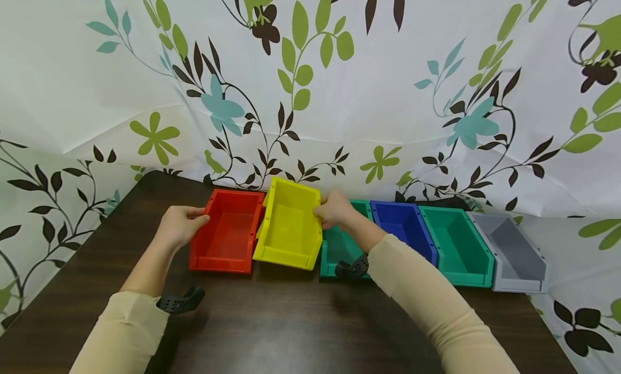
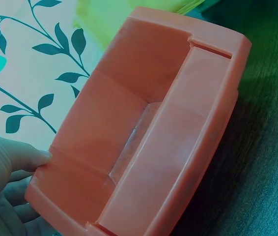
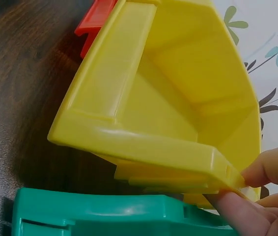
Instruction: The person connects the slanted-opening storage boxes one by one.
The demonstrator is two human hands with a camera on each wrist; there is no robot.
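A red plastic bin (image 1: 228, 231) sits at the left end of a row of open-front bins. My left hand (image 1: 180, 227) pinches its left side wall, the thumb over the rim and the fingers outside, as the left wrist view shows. Beside it a yellow bin (image 1: 291, 223) is raised and tilted, its front edge above the table in the right wrist view. My right hand (image 1: 335, 208) grips the yellow bin's right rim near the back, between thumb and fingers. Just right of it stands a green bin (image 1: 342, 247), partly hidden by my right arm.
Further right in the row stand a blue bin (image 1: 402, 226), a second green bin (image 1: 458, 244) and a grey bin (image 1: 509, 250). All are on a dark wooden table (image 1: 271, 320). A leaf-patterned cloth (image 1: 310, 126) hangs right behind the row.
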